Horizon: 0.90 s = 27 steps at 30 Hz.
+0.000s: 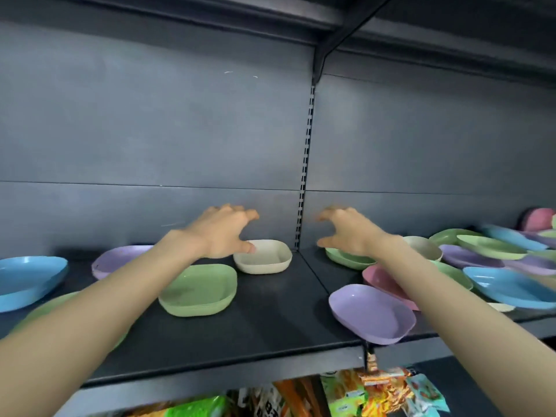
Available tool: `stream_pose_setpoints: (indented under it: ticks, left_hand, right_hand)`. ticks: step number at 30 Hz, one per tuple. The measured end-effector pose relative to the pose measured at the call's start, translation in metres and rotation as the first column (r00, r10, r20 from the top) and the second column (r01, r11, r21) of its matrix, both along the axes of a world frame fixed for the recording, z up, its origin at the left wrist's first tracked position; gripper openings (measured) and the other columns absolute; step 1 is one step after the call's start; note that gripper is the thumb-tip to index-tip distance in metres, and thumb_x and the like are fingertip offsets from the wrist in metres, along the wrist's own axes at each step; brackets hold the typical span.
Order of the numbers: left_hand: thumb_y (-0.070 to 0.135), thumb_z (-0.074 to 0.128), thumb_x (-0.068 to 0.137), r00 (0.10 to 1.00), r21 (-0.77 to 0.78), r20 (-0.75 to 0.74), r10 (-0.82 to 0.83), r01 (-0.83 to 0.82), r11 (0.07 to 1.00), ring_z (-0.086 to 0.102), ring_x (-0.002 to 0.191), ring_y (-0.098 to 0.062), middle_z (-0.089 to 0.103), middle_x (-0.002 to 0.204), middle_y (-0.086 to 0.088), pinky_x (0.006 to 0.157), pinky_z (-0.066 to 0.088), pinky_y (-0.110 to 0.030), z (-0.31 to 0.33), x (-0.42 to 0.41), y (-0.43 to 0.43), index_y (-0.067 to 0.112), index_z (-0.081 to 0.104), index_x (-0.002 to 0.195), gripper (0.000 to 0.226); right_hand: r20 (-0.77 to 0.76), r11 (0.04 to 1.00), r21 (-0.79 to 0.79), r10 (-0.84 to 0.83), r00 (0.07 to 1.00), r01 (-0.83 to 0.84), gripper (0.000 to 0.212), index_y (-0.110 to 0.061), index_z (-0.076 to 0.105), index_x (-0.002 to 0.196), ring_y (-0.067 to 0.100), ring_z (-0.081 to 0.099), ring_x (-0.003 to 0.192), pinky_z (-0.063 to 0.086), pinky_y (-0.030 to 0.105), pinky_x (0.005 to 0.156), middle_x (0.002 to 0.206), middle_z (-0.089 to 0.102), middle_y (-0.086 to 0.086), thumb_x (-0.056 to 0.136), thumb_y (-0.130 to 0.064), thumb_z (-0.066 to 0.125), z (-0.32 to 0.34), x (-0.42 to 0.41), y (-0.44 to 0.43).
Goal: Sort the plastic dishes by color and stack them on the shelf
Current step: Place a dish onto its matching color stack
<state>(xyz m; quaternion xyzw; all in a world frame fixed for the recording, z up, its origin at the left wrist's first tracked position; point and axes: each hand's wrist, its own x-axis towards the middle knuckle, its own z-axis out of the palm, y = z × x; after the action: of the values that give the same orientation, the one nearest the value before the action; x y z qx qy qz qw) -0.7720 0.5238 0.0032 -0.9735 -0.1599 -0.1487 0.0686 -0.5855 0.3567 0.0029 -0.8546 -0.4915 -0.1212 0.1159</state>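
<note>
On the dark shelf sit plastic dishes. A cream dish stands at the back middle, a green stack in front of it, a purple dish and a blue dish to the left. My left hand hovers above the cream dish with spread, bent fingers, holding nothing; the thumb is at its rim. My right hand hovers empty above a green dish. Near the front right lies a purple dish, with a pink dish behind it.
A mixed pile of blue, green, purple and cream dishes fills the right shelf section, with pink dishes at the far back. A slotted upright splits the back wall. Snack packets fill the shelf below.
</note>
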Motion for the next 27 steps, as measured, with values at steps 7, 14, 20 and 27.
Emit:
stream_pose_setpoints:
  ticks: [7, 14, 20, 27]
  left_hand:
    - [0.049, 0.062, 0.085, 1.000, -0.123, -0.023, 0.014, -0.016, 0.992, 0.038, 0.129, -0.022, 0.046, 0.139, 0.000, 0.102, 0.035, -0.036, -0.038, 0.046, -0.100, 0.027, 0.034, 0.142, 0.067]
    - [0.044, 0.069, 0.081, 0.999, -0.316, -0.048, -0.006, -0.010, 0.949, 0.041, 0.128, -0.024, 0.045, 0.140, -0.006, 0.103, 0.037, -0.038, -0.059, 0.061, -0.148, 0.020, 0.034, 0.144, 0.076]
    - [0.045, 0.078, 0.071, 0.998, -0.465, 0.022, -0.057, 0.061, 0.883, 0.045, 0.123, -0.017, 0.051, 0.131, -0.001, 0.102, 0.038, -0.031, -0.087, 0.061, -0.157, 0.023, 0.048, 0.132, 0.071]
    - [0.046, 0.079, 0.069, 0.992, -0.591, 0.124, 0.007, 0.068, 0.804, 0.036, 0.132, -0.013, 0.038, 0.142, 0.003, 0.107, 0.030, -0.024, -0.122, 0.063, -0.168, 0.021, 0.039, 0.141, 0.087]
  right_hand:
    - [0.003, 0.997, -0.050, 0.062, 0.998, -0.062, 0.053, -0.015, 0.051, 0.133, 0.027, 0.045, 0.126, 0.037, 0.032, 0.099, 0.137, 0.047, 0.007, 0.085, -0.028, 0.067, -0.025, 0.041, -0.100]
    - [-0.093, 0.994, -0.017, 0.107, 0.990, -0.109, 0.032, -0.009, 0.060, 0.113, 0.030, 0.054, 0.109, 0.045, 0.038, 0.090, 0.114, 0.061, 0.009, 0.084, -0.024, 0.062, -0.050, 0.060, -0.149]
    - [-0.139, 0.975, 0.032, 0.223, 0.965, -0.221, 0.041, -0.005, 0.060, 0.114, 0.029, 0.055, 0.098, 0.047, 0.041, 0.087, 0.110, 0.062, 0.011, 0.083, -0.030, 0.069, -0.078, 0.057, -0.165]
    - [-0.241, 0.947, 0.176, 0.304, 0.922, -0.267, 0.040, -0.012, 0.064, 0.118, 0.016, 0.055, 0.109, 0.045, 0.026, 0.089, 0.120, 0.062, 0.000, 0.083, -0.030, 0.071, -0.105, 0.053, -0.175]
